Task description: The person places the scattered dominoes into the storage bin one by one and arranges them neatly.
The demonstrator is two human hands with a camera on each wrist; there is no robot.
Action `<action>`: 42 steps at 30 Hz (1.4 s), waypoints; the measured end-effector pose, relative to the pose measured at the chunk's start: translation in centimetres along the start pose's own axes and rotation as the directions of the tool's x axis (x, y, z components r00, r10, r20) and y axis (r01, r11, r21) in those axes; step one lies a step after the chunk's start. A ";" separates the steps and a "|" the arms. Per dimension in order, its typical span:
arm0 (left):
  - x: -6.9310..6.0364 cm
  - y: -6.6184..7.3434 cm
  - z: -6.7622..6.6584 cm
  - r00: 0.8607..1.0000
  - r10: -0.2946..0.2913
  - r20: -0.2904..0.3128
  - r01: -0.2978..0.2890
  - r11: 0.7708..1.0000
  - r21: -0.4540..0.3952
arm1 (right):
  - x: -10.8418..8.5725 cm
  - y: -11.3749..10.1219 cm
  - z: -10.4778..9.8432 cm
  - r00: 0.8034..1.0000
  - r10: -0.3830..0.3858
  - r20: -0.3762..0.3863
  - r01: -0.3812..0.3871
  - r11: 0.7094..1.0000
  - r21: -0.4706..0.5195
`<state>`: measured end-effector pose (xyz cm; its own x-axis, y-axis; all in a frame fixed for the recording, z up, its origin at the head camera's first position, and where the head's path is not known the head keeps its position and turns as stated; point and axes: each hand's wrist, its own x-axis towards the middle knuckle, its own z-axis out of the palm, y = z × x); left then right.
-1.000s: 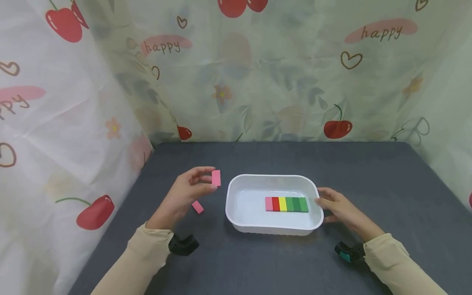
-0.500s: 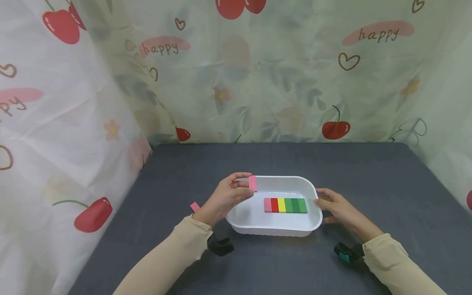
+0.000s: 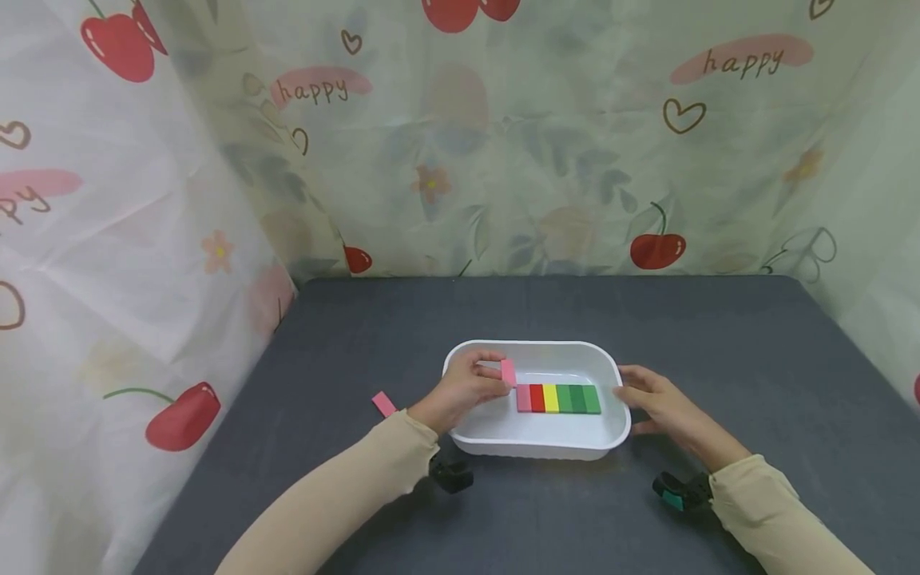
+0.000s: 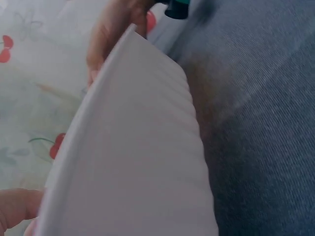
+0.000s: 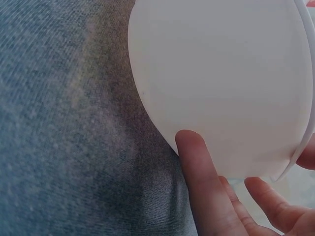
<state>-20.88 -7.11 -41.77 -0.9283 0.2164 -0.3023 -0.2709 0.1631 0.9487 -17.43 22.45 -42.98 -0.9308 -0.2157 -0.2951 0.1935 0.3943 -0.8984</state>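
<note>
Over the inside of a white plastic tub (image 3: 532, 447), my left hand (image 3: 465, 387) pinches a pink rectangular block (image 3: 508, 372) upright between thumb and fingers. Just below and right of it lies a row of blocks (image 3: 558, 398) on the tub floor: pink, red, yellow and several green. Whether the held block touches the row, I cannot tell. My right hand (image 3: 664, 409) holds the tub's right end, thumb (image 5: 307, 155) over the rim and fingers (image 5: 202, 182) against the outer wall. In the left wrist view the tub's side (image 4: 133, 137) hides the blocks.
Another pink block (image 3: 384, 404) lies on the dark grey tabletop (image 3: 546, 519), left of the tub and close to my left forearm. Printed curtains (image 3: 546, 160) stand behind the table and at both sides.
My left hand has carried the pink block rightward from beside the tub, across its rim, and down toward the left end of the row. The right hand stays at the tub's end.
</note>
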 end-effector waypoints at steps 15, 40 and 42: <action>0.5 -0.7 1.1 0.998 -0.046 -0.050 0.057 0.966 0.251 | 0.0 0.0 0.0 1.000 0.001 -0.010 -0.001 1.000 -0.006; 0.4 -1.0 1.8 0.996 0.012 -0.085 0.034 0.858 0.512 | 0.1 -0.1 0.0 1.000 0.006 -0.003 -0.006 1.000 -0.012; 0.3 -0.9 1.8 0.996 0.005 -0.094 0.044 0.858 0.512 | 0.1 -0.1 0.1 1.000 0.007 -0.007 -0.007 1.000 -0.019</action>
<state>-20.48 -5.41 -42.93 -0.9494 0.1258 -0.2878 -0.1431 0.6422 0.7530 -17.49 22.33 -42.96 -0.9315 -0.2071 -0.2990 0.1940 0.4123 -0.8901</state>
